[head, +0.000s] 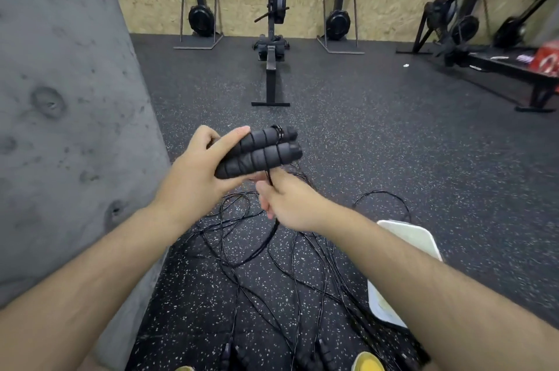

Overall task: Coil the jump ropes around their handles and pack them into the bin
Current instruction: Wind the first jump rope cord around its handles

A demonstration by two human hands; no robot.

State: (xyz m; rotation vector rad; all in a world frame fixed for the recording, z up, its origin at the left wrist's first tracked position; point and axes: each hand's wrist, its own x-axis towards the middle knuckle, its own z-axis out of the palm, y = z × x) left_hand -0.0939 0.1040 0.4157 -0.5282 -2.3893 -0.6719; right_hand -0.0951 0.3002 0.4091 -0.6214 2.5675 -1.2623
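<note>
The left hand [193,171] grips 2 black handles [258,151] together. The right hand [290,201] pinches the rope [270,181] just below them, near the white bin [423,245].

No legible text; white markings on the red object [548,59] are too blurred

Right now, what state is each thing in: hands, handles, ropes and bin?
Handles: side by side, off the floor.
Left hand: grips both handles.
Right hand: pinches the rope under the handles.
Ropes: uncoiled, tangled on the floor.
Bin: on the floor, inside mostly hidden.
</note>
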